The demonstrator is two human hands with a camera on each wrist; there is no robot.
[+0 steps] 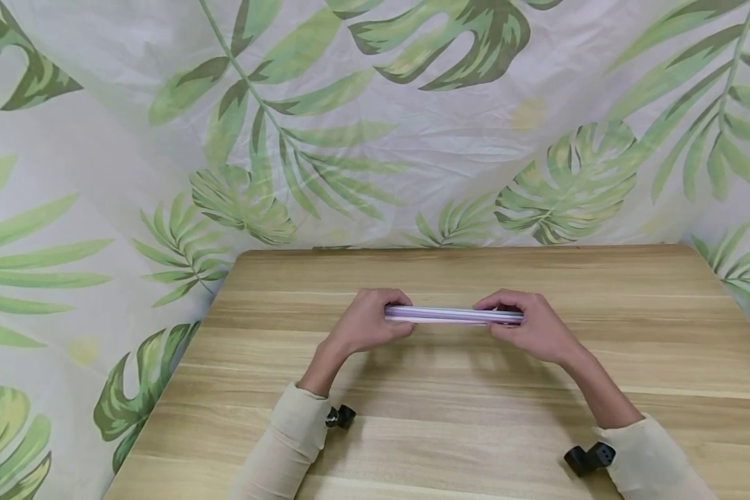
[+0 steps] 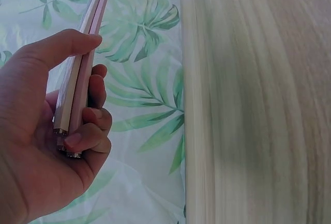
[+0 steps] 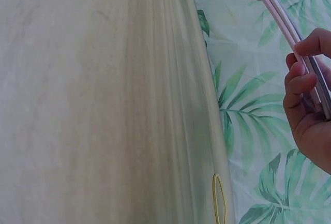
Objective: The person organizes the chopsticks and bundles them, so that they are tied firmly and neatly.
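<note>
A bundle of slim, pencil-like sticks [image 1: 446, 315] in pale pink, cream and lilac lies level across the head view, held up above the table. My left hand [image 1: 371, 323] grips its left end, thumb on one side and fingers curled round the other. At the opposite end my right hand [image 1: 528, 326] holds it the same way. In the left wrist view, the dark, faceted ends of the sticks [image 2: 77, 100] sit unevenly within the curled left hand [image 2: 39, 125]. The right wrist view shows the sticks [image 3: 279, 17] slanting down into the right hand [image 3: 310, 115].
Below the hands is a wood-grain table [image 1: 450, 417], with a leaf-patterned cloth [image 1: 412, 153] behind it and at its sides. A thin yellow loop [image 3: 215, 199] shows by the table edge in the right wrist view. Black wrist devices [image 1: 590, 459] hang at both sleeves.
</note>
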